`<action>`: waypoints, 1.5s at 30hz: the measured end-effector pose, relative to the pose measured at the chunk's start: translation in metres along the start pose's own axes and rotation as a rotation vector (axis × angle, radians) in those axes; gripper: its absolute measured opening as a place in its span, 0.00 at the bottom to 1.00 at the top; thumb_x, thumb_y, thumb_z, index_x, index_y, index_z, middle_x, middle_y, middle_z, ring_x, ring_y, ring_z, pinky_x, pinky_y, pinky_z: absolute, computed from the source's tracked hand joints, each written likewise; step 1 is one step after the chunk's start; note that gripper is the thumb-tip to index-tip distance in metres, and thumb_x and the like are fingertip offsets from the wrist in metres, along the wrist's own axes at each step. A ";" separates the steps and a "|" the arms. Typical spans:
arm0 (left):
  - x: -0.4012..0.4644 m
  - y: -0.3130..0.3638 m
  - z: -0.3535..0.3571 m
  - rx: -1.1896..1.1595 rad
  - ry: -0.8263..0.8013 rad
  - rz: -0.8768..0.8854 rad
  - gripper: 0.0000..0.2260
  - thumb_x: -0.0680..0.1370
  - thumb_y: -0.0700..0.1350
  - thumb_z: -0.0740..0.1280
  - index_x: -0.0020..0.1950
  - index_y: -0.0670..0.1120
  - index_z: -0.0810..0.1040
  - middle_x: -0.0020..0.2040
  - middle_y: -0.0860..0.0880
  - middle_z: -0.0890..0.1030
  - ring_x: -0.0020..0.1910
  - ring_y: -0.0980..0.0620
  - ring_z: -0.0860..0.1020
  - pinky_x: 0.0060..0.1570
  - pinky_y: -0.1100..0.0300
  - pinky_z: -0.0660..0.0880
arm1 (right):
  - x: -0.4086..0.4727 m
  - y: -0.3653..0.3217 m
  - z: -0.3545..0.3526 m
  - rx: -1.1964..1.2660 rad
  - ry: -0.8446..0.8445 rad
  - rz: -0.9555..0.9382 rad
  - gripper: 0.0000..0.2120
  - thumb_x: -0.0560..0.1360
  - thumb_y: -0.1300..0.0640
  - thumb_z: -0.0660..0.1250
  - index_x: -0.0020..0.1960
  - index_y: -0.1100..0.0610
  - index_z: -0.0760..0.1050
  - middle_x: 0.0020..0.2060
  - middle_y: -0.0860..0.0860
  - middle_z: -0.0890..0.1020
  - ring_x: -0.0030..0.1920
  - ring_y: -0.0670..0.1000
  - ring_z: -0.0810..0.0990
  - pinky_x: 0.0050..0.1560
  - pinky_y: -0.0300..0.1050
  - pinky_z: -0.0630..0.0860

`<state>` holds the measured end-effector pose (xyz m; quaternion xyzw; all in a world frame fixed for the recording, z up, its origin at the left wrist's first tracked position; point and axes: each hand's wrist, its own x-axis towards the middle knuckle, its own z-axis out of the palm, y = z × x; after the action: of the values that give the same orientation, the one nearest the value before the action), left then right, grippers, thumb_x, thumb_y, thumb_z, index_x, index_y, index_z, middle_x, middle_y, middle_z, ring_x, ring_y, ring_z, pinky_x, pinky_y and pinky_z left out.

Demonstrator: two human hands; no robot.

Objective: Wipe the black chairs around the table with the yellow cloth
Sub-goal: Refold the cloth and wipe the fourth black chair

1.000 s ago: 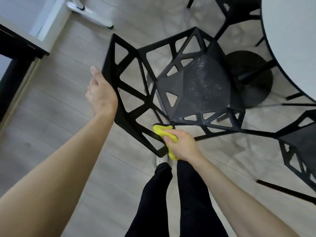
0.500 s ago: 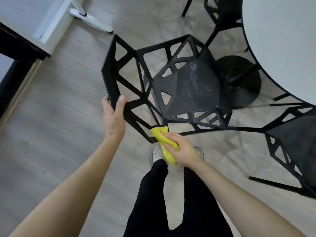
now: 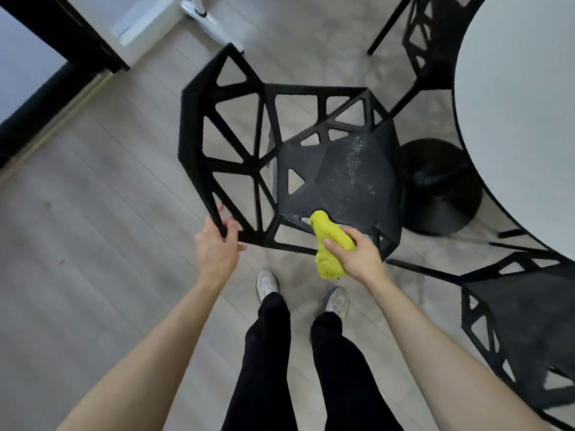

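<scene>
A: Bunching in the right hand (image 3: 361, 259): the crumpled yellow cloth (image 3: 327, 248), fingers and thumb clenched round its middle. Its upper tip touches the near edge of the seat of the black angular lattice-frame chair (image 3: 339, 175); its lower end hangs below the fist.

B: Left hand (image 3: 216, 248)?

A: Wrapped round the near lower corner of that chair's open-triangle backrest, thumb on one side of the bar, fingers on the other. The chair looks tilted; I cannot tell how many legs touch the pale wood-plank floor (image 3: 93, 244).

B: Seat surface?

A: Pale specks scattered across the right half of it.

B: Surroundings?

A: Round white table top (image 3: 522, 119) at right, over its black disc pedestal base (image 3: 441, 188). A second black lattice chair (image 3: 516, 331) at lower right, a third (image 3: 429, 32) at top. Light-coloured shoes (image 3: 267, 283) and black trousers below.

B: Any writing, brands?

A: None legible.
</scene>
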<state>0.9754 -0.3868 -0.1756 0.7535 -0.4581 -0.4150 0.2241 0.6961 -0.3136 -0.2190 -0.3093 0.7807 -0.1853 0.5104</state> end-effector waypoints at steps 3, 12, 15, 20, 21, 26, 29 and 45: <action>0.027 -0.007 -0.032 -0.021 0.030 0.001 0.18 0.89 0.47 0.63 0.80 0.51 0.70 0.58 0.49 0.86 0.41 0.53 0.89 0.46 0.49 0.88 | 0.011 -0.014 0.009 0.005 -0.029 -0.038 0.28 0.73 0.37 0.78 0.70 0.44 0.79 0.57 0.43 0.85 0.58 0.48 0.84 0.60 0.47 0.79; 0.122 -0.014 -0.100 -0.170 0.359 -0.088 0.23 0.86 0.46 0.69 0.79 0.51 0.66 0.62 0.46 0.78 0.44 0.52 0.86 0.50 0.46 0.87 | 0.044 -0.076 0.039 -0.133 -0.082 -0.171 0.28 0.73 0.36 0.77 0.69 0.45 0.79 0.57 0.44 0.85 0.58 0.49 0.83 0.61 0.50 0.80; 0.101 -0.006 -0.077 0.090 0.655 0.055 0.20 0.82 0.48 0.71 0.72 0.46 0.68 0.65 0.44 0.71 0.53 0.53 0.76 0.53 0.57 0.78 | 0.056 -0.092 0.043 -0.099 -0.114 -0.221 0.25 0.75 0.35 0.75 0.69 0.42 0.79 0.58 0.41 0.85 0.58 0.46 0.83 0.61 0.49 0.81; 0.066 0.000 0.030 -0.186 -0.179 -0.066 0.25 0.78 0.64 0.72 0.68 0.51 0.77 0.57 0.53 0.84 0.55 0.55 0.84 0.59 0.46 0.83 | 0.084 -0.121 0.035 -0.058 -0.142 -0.299 0.19 0.81 0.35 0.67 0.68 0.39 0.79 0.57 0.37 0.83 0.59 0.42 0.82 0.60 0.44 0.78; 0.071 0.004 0.050 -0.289 -0.362 -0.194 0.33 0.75 0.68 0.72 0.73 0.50 0.75 0.59 0.52 0.85 0.58 0.53 0.85 0.62 0.43 0.83 | 0.093 -0.125 0.031 -0.065 -0.148 -0.336 0.18 0.81 0.35 0.66 0.68 0.39 0.79 0.57 0.37 0.83 0.59 0.41 0.82 0.59 0.42 0.78; 0.125 0.033 0.132 -0.726 -0.665 -0.221 0.32 0.77 0.56 0.80 0.75 0.42 0.75 0.65 0.43 0.86 0.64 0.43 0.85 0.69 0.37 0.79 | 0.161 -0.136 0.003 -0.104 -0.152 -0.554 0.21 0.77 0.40 0.75 0.69 0.40 0.77 0.54 0.42 0.83 0.54 0.39 0.82 0.52 0.39 0.78; 0.170 0.056 0.167 -0.758 -0.483 -0.054 0.29 0.71 0.53 0.82 0.67 0.42 0.80 0.61 0.45 0.88 0.61 0.44 0.87 0.66 0.36 0.81 | 0.200 -0.157 -0.027 -0.087 0.024 -0.731 0.25 0.74 0.45 0.80 0.68 0.40 0.77 0.51 0.43 0.83 0.50 0.40 0.82 0.50 0.35 0.77; 0.383 0.059 0.142 0.572 0.617 0.544 0.22 0.88 0.60 0.49 0.53 0.54 0.80 0.46 0.48 0.81 0.48 0.42 0.80 0.48 0.48 0.72 | 0.405 -0.251 0.048 -0.671 0.387 -1.083 0.21 0.84 0.37 0.61 0.62 0.55 0.75 0.56 0.62 0.83 0.58 0.66 0.80 0.55 0.56 0.74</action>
<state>0.9182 -0.7449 -0.3728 0.7257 -0.6457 0.0428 0.2337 0.6971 -0.7707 -0.3633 -0.7611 0.6080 -0.2145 0.0718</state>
